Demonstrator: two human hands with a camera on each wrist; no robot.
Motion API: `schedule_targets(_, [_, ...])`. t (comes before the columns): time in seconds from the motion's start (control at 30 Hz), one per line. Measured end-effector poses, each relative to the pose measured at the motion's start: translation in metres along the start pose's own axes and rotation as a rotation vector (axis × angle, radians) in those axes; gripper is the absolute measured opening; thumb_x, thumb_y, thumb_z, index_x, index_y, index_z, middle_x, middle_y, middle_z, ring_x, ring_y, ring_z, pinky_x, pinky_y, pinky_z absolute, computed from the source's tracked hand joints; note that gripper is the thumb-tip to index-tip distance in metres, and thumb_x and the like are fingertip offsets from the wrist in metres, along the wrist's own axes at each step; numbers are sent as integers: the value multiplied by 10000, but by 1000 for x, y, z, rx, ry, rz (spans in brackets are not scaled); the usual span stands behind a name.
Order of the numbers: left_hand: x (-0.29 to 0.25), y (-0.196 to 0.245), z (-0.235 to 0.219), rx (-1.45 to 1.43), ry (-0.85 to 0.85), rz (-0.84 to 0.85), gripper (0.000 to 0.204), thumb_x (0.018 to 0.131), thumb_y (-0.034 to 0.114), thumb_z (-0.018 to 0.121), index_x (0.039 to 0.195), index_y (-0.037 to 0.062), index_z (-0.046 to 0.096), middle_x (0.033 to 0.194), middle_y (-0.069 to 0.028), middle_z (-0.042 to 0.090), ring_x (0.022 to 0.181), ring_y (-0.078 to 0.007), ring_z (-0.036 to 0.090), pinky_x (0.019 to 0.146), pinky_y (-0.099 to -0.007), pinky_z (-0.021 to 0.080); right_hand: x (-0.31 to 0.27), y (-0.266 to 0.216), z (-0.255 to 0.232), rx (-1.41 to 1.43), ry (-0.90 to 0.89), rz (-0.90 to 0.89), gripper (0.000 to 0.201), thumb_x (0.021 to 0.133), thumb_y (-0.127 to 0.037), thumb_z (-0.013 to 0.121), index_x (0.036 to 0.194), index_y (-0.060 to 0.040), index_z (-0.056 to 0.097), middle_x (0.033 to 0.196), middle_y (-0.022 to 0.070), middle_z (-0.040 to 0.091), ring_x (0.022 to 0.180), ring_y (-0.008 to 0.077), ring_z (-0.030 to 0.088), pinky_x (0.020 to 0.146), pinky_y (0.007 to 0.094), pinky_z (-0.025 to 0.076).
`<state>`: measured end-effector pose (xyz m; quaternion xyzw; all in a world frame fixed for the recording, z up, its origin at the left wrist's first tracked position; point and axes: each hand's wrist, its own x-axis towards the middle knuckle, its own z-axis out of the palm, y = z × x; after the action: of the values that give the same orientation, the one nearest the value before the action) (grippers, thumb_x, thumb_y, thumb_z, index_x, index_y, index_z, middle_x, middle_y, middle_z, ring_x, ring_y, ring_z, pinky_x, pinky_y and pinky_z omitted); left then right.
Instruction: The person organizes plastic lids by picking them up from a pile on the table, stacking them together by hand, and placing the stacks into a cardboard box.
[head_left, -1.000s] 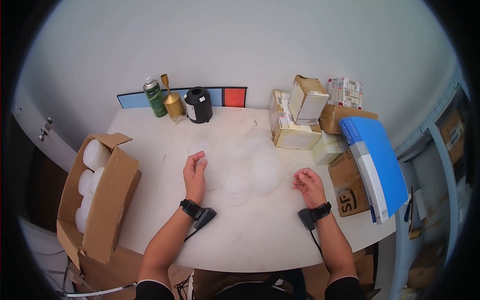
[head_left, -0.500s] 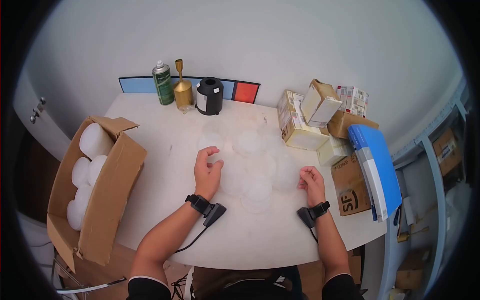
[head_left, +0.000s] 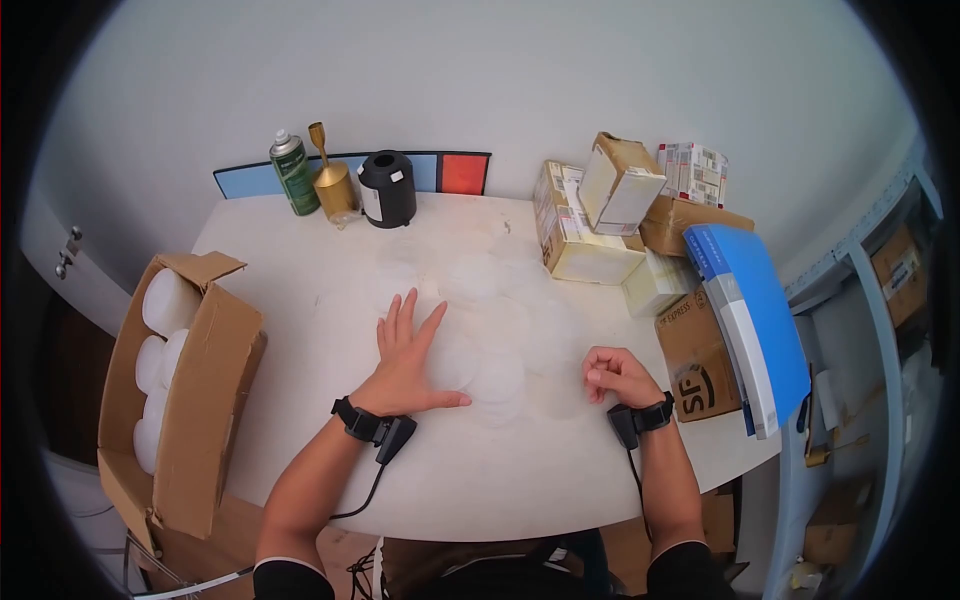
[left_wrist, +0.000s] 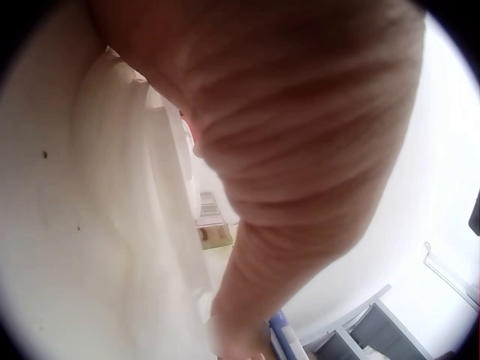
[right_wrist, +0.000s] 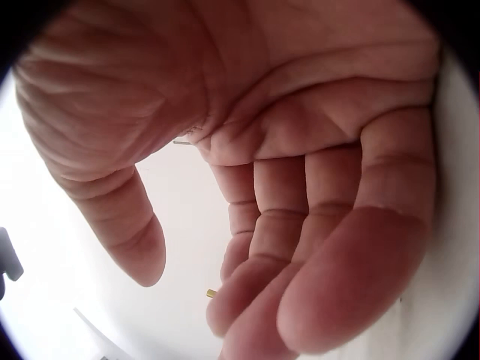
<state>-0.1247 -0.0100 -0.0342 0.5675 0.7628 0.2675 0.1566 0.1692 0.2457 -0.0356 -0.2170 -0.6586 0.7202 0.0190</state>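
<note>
Captured with left hand spread wide, fingers and thumb fanned apart, at the left side of translucent discs on a white table. Shown with right hand loosely curled and empty (thumb well apart from the bent fingers in the right wrist view), just to the right of the same discs. Spread out between and beyond the hands, with discs overlapping; too faint to count, and impossible to tell whether touched by the left fingers. Visible left of the left hand, in an open carton: white tubs. Pictured beyond the left hand, before a panel: a green can, a brass holder and a black canister. Seen beyond the right hand: stacked boxes; to its right, a tilted blue folder.
</note>
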Motion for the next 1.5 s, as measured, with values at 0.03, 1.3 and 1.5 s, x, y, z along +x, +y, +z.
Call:
schedule_targets(0.03, [1,-1,1,13,-22,8,1284,649,619,876,1629,111,218,1657,-323,17,1534,-529,-68,1205,-668,20,-4,-5,0,-41,-45,39,166,948,-203,712,1001,-64,640,817,25,676,676,87,623,622,222,498])
schedule_targets(1.3, [-6,10,34,-1933,30,-305,296,998,296,482,1041,42,628,1017,-106,695,958,-225,664,871,-343,534,11,7,15,-50,408,-156,186,977,-109,650,1145,-39,611,970,-33,663,817,37,572,753,200,444])
schedule_targets(1.5, [-7,13,34,-1767,-98,-290,295,1038,320,479,1027,74,642,1072,-108,711,983,-197,672,823,-316,524,5,-7,60,81,166,-207,205,1001,-74,615,1202,-30,600,990,-24,657,894,47,591,821,227,477])
